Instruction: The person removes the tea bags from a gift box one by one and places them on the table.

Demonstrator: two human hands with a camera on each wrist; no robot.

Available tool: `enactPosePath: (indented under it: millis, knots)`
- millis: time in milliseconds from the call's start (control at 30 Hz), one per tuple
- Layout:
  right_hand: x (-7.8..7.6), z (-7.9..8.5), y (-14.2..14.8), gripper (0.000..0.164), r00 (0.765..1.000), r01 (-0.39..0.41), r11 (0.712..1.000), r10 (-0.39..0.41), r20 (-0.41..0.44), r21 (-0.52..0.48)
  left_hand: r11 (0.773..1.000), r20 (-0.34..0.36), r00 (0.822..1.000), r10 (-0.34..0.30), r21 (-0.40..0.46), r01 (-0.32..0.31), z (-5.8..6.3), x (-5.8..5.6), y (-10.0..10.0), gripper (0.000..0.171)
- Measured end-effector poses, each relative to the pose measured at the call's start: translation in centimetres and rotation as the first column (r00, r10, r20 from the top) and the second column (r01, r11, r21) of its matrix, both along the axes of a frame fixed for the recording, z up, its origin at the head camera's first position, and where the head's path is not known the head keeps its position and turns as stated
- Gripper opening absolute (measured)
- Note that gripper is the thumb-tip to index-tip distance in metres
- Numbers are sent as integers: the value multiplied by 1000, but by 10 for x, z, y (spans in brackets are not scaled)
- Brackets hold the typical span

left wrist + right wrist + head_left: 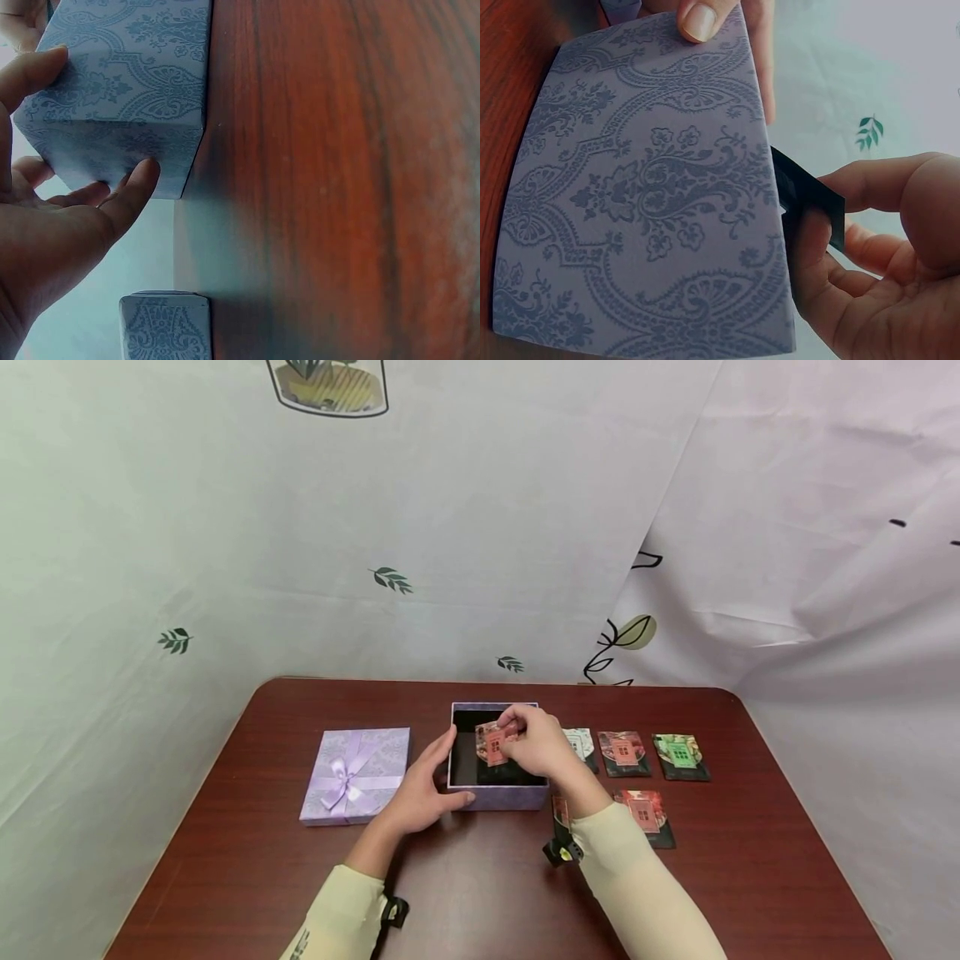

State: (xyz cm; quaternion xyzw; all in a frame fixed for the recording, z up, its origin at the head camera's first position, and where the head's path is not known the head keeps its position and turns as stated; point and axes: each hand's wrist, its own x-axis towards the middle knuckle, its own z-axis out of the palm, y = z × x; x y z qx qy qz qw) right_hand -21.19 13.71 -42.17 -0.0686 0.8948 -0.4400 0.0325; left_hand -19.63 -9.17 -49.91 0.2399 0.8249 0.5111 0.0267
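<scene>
An open purple patterned box [502, 799] stands near the back middle of the table, its inside dark. My left hand [420, 793] holds its left front corner, fingers along the left side and thumb on the front wall. Between thumb and fingers my right hand [538, 747] pinches a small sachet [491, 745] with a red label, over the box's opening. The right wrist view shows the sachet's dark back [829, 210] partly below the box rim [774, 172]. Under it in the head view, the box floor is partly hidden.
Left of the box lies its purple lid [375, 747] with a ribbon bow. To the right are several flat sachets, among them a green one [681, 755] and red ones [624, 752]; my right arm partly covers some. A patterned cloth [450, 635] hangs behind the table.
</scene>
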Motion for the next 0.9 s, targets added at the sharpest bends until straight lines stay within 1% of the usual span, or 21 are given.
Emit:
enactPosePath:
  millis: [233,400,567,767,900]
  knots:
    - [3,2,6,19,1000,0,1000,0,0,-16,1000,3,1000,5,7,-5,-1,0,1,103]
    - [3,2,12,19,1000,-4,1000,4,-4,-24,1000,9,1000,-2,27,2,-2,0,1,102]
    - [4,1,16,20,1000,7,999,-7,-6,-39,1000,30,1000,4,20,-4,0,1,1,102]
    - [5,2,21,20,1000,17,999,-18,-14,-51,1000,25,1000,3,14,-4,0,0,1,103]
    - [6,1,25,20,999,23,998,-24,-23,-53,1000,36,999,5,3,-5,-1,-1,1,103]
